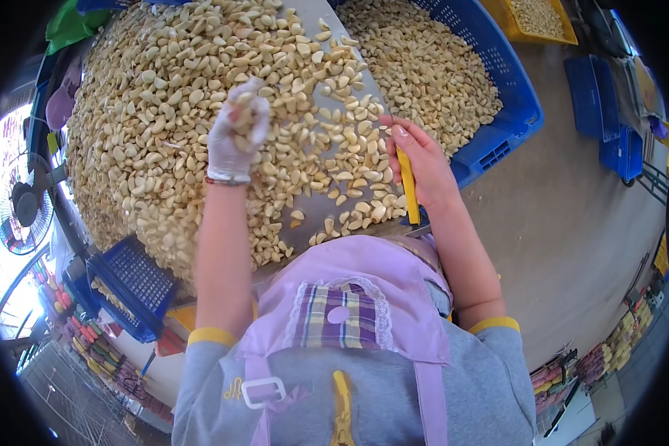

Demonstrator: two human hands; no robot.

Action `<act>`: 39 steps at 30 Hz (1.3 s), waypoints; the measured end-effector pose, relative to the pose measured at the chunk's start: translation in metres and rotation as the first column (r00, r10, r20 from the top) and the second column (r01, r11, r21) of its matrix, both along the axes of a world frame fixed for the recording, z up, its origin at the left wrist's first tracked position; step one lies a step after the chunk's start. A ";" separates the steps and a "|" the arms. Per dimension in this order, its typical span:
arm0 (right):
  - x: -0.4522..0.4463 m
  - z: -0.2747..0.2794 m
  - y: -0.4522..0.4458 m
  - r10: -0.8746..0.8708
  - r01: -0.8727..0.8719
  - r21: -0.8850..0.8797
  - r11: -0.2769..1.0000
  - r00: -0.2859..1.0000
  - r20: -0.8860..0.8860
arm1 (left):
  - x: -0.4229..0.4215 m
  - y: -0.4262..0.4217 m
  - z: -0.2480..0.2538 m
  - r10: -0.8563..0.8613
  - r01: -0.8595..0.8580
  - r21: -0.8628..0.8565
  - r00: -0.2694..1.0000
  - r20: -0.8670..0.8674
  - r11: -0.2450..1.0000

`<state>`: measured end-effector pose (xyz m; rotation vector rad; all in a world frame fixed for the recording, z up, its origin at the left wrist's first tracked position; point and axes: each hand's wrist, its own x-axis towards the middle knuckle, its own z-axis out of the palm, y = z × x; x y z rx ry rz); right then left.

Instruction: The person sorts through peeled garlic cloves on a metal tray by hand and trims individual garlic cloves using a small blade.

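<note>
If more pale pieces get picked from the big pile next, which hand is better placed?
Probably the left hand: gloved, it is right over the pile. The right hand holds a yellow tool and is nearer the blue crate.

open: between hands (pixel 238 134) (pixel 426 169) | blocks: clove heap (pixel 152 111) left, blue crate (pixel 526 111) right

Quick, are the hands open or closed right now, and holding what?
Left hand: closed, seemingly around garlic cloves; blurred.
Right hand: closed, holding a yellow tool.
</note>
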<state>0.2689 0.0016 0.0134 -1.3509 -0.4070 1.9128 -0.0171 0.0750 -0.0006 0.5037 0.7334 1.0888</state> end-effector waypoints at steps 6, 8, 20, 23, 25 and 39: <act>-0.005 -0.004 0.003 0.048 -0.048 0.023 0.999 0.999 0.000 | 0.016 0.018 0.023 -0.021 -0.039 -0.068 0.699 -0.715 0.997; -0.007 -0.001 0.004 0.056 -0.056 0.029 0.998 0.998 -0.001 | 0.022 0.022 -0.006 0.079 0.294 0.176 0.314 -0.946 0.939; 0.004 0.001 0.003 -0.044 0.044 -0.017 0.999 0.999 -0.010 | 0.040 -0.013 0.028 -0.587 0.516 -0.304 0.572 -0.573 0.801; 0.001 0.000 0.003 -0.023 0.023 0.004 1.000 1.000 -0.013 | 0.043 -0.005 0.021 -0.382 0.353 -0.206 0.557 -0.737 0.913; 0.000 -0.002 0.004 -0.005 0.005 0.020 1.000 1.000 -0.016 | 0.035 0.013 0.024 -0.144 0.121 -0.081 0.731 -0.667 0.989; -0.002 0.006 0.000 0.035 -0.034 0.032 0.999 0.999 -0.022 | 0.023 0.050 -0.010 0.154 0.197 0.239 0.366 -0.918 0.951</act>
